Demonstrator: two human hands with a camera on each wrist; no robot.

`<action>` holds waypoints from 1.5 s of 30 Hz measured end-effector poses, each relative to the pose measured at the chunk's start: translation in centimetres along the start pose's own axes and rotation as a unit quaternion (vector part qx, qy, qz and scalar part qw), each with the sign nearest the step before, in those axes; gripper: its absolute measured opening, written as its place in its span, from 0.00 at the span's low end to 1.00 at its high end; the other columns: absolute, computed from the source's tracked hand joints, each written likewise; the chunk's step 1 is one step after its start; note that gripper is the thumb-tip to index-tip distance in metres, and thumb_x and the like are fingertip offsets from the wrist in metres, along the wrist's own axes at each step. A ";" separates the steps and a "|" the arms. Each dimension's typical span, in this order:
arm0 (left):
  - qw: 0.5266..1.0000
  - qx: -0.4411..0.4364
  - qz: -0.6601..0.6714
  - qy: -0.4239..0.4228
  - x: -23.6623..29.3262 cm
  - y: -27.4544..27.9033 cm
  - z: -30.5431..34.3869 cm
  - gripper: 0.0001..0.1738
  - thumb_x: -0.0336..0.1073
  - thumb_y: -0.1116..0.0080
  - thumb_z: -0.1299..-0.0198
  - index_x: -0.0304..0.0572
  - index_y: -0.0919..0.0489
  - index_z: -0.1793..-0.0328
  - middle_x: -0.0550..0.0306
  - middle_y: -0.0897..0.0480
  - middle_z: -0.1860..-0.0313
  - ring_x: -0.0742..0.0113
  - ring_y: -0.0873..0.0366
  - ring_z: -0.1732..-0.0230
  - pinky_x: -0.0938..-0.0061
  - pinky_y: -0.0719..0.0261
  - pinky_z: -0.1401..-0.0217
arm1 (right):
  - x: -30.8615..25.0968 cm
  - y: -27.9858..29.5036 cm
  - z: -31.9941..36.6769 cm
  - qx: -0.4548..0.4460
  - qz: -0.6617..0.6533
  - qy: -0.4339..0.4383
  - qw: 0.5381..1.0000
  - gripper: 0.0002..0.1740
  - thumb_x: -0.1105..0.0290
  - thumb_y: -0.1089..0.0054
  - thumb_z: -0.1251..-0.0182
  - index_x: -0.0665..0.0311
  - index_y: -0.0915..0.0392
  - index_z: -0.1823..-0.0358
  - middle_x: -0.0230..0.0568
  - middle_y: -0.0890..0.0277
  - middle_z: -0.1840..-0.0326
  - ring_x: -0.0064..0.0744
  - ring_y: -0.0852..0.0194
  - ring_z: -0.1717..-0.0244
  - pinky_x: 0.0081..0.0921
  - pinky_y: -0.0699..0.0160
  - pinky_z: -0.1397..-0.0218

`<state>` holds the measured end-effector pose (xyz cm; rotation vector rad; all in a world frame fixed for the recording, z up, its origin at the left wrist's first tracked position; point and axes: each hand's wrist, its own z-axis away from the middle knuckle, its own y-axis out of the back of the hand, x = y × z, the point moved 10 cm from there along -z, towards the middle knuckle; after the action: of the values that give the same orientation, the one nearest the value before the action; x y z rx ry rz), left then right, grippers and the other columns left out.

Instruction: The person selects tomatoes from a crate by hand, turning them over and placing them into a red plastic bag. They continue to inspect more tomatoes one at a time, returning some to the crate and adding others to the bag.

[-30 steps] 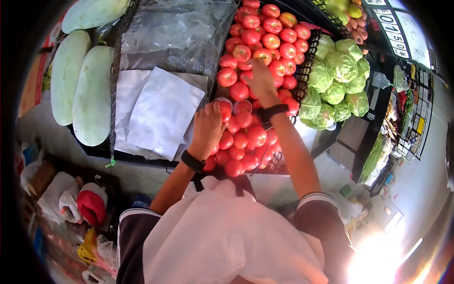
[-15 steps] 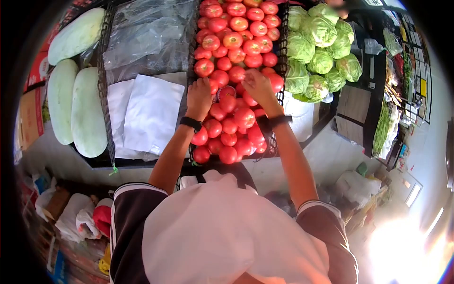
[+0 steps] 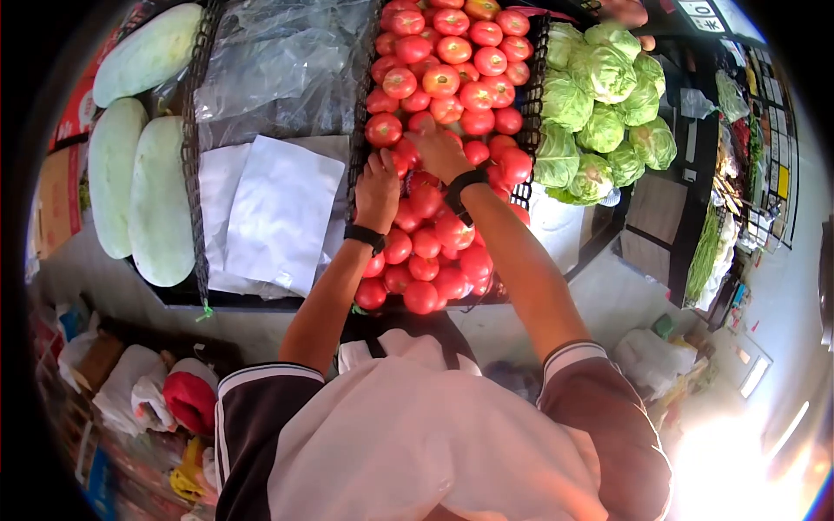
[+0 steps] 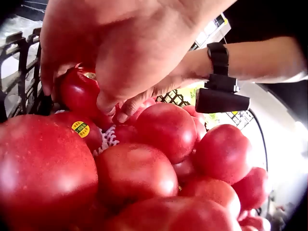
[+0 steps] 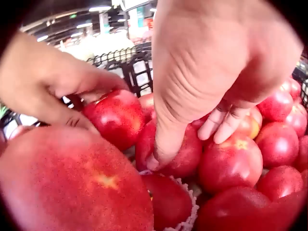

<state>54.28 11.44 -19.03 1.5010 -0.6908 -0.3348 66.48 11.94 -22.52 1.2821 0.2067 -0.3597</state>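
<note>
Red tomatoes [image 3: 425, 267] fill a black mesh-sided crate in front of me. At its left side my left hand [image 3: 379, 193] grips a tomato [image 4: 79, 91], thumb and fingers curled round it; the right wrist view shows the same tomato [image 5: 118, 118] under that hand. Close beside it, my right hand [image 3: 439, 152] reaches down among the fruit. Its thumb and fingers straddle another tomato [image 5: 180, 151], partly hidden by the thumb. Just below sits a tomato in a white foam net [image 5: 168, 202]. One tomato near the left hand bears a yellow-and-black sticker [image 4: 81, 128].
Green cabbages [image 3: 599, 113] are heaped right of the crate's mesh wall [image 3: 532, 104]. To the left lie white sheets [image 3: 282, 213] and clear plastic bags [image 3: 278, 74]. Large pale green gourds [image 3: 161, 200] rest farther left. Bagged items [image 3: 156, 391] stand low at the left.
My right hand has come back from farther up the pile, then moved left beside my left hand. The left hand stays at the crate's left side. The head view has shifted.
</note>
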 end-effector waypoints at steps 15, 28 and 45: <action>0.992 -0.015 0.055 0.115 -1.8 -0.9 0.2 0.21 0.31 0.46 0.37 0.32 0.30 0.39 0.47 0.23 0.55 0.55 0.16 0.58 0.71 0.13 0.61 | 4.5 1.2 -0.9 0.160 -0.119 -0.124 0.972 0.20 0.73 0.33 0.41 0.66 0.19 0.46 0.57 0.16 0.55 0.60 0.17 0.53 0.46 0.17 0.51; 0.986 -0.055 0.102 0.121 -1.9 -0.4 0.4 0.31 0.36 0.38 0.40 0.33 0.35 0.32 0.42 0.25 0.48 0.46 0.18 0.52 0.61 0.14 0.54 | -0.1 2.9 -0.5 0.149 -0.120 -0.080 0.978 0.15 0.74 0.33 0.46 0.69 0.21 0.57 0.58 0.19 0.62 0.63 0.19 0.58 0.49 0.19 0.53; 0.995 -0.024 -0.090 0.022 -0.8 -1.3 -1.8 0.15 0.35 0.42 0.40 0.39 0.26 0.48 0.57 0.24 0.56 0.62 0.19 0.59 0.73 0.16 0.64 | 0.2 4.9 3.3 0.015 -0.117 -0.154 0.981 0.49 0.58 0.20 0.55 0.70 0.40 0.35 0.62 0.25 0.43 0.63 0.26 0.39 0.48 0.21 0.40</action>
<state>55.05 13.23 -20.29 1.5238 -0.5101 -0.4517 68.33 9.86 -17.32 1.2172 0.0875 -0.7590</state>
